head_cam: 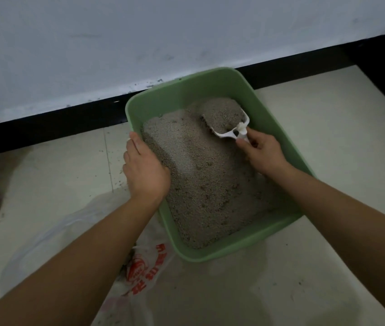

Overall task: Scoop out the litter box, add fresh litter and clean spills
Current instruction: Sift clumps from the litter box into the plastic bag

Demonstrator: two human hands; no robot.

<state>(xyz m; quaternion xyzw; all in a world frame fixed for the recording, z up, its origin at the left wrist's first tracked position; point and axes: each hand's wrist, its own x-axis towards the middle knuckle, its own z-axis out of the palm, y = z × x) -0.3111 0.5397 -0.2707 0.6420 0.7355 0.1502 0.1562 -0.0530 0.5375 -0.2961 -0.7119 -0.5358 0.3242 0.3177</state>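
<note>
A green litter box (212, 81) stands on the floor by the wall, filled with grey litter (205, 184). My left hand (144, 168) grips the box's left rim, fingers curled over it into the box. My right hand (260, 151) holds the handle of a white scoop (229, 123). The scoop is heaped with litter and sits at the far right end of the box, just above the litter surface.
A clear plastic bag with red print (142, 274) lies on the floor under my left forearm, beside the box's near left corner. Dark specks of spilled litter (116, 177) dot the pale tiles left of the box. A black skirting (45, 128) runs along the wall.
</note>
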